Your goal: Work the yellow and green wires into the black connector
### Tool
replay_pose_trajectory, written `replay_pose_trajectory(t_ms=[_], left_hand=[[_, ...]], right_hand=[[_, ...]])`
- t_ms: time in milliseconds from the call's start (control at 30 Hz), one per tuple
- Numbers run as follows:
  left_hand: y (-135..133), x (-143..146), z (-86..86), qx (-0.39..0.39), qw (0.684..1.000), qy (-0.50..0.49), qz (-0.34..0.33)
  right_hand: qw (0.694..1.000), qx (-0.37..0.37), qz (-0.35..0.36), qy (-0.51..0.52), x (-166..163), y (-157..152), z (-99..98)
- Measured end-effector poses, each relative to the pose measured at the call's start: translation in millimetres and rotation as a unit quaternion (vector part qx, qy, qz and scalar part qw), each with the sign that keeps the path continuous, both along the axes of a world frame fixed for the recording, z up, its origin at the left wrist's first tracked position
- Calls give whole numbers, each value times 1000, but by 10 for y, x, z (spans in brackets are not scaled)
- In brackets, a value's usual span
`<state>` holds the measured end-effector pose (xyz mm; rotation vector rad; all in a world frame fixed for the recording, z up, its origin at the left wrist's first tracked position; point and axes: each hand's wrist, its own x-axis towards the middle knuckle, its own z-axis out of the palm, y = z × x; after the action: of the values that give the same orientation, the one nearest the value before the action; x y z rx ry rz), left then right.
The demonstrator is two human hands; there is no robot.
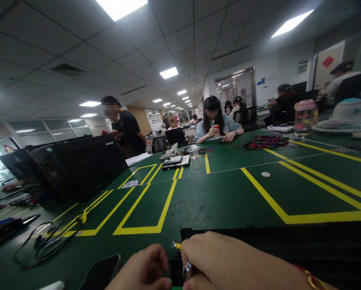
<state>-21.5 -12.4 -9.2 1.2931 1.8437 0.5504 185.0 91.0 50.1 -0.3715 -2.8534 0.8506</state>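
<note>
My left hand and my right hand sit together at the bottom edge of the view, both with fingers curled in. Between them a small yellow-tipped piece sticks out at my right hand's fingertips. Most of what the fingers pinch is hidden. A ring shows on my right hand, and a red and gold bracelet circles its wrist. Both hands hover just in front of a black tray lying on the green table.
A dark phone lies left of my left hand; black cables sprawl further left. Black cases stand at the left. A white disc, coloured wires, a jar and a fan sit far right. People work at the far end.
</note>
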Motion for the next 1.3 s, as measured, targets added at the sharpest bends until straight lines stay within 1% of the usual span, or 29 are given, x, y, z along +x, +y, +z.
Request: replay_pose_trajectory(t_ms=[100, 167, 267, 333, 400, 500, 633, 700, 767, 867, 1100, 1300], left_hand=[[-5, 9, 15, 0, 1000, 11, 0], [-8, 13, 22, -9, 1000, 6, 2], [-10, 6, 8, -7, 1000, -7, 5], [-9, -2, -8, 1, 1000, -9, 4], [-5, -6, -17, -8, 1000, -5, 5], [0, -1, -11, -3, 1000, 7, -1], [2, 26, 36, -16, 1000, 16, 5], [5, 43, 68, -25, 999, 22, 6], [9, 56, 91, -27, 999, 36, 7], [11, 59, 93, -28, 998, 60, 9], [17, 27, 36, -20, 999, 41, 3], [0, 77, 113, -26, 998, 56, 6]], right_hand=[[1000, -17, 4, 1, -19, -1, -42], [999, -25, 22, 14, -34, 1, -70], [998, -12, 32, 46, -67, -1, -116], [998, -1, 19, 58, -95, -4, -154], [998, 0, 12, 66, -118, -1, -193], [997, -19, 3, 79, -112, 41, -224], [992, -68, -16, 108, -8, 148, -161], [990, -76, -10, 119, 60, 196, -103], [991, -69, 24, 112, 114, 229, -54], [993, -52, 77, 74, 150, 248, -21], [994, -48, 88, 36, 134, 235, -44], [995, -43, 89, 24, 131, 232, -49]])
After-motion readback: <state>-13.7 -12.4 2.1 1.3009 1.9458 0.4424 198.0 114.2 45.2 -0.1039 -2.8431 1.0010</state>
